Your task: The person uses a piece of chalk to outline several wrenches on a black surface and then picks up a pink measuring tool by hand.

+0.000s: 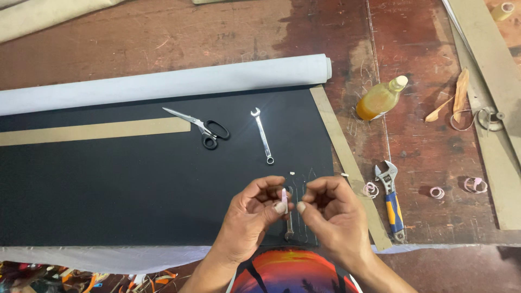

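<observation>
Head view, left hand (255, 209) pinching pink strip (284, 197), right hand (331, 209) curled shut — contents hidden, forearms cropped

A small pale pink strip (284, 198), thin and short, stands nearly upright, pinched at its lower end between the thumb and fingers of the left hand (255, 209). It sits over the near edge of the black sheet (135, 190), well below the silver spanner (263, 135) lying on that sheet. The right hand (331, 209) is curled just beside the strip, its thumb tip close to the left thumb; whether it touches the strip cannot be told.
</observation>
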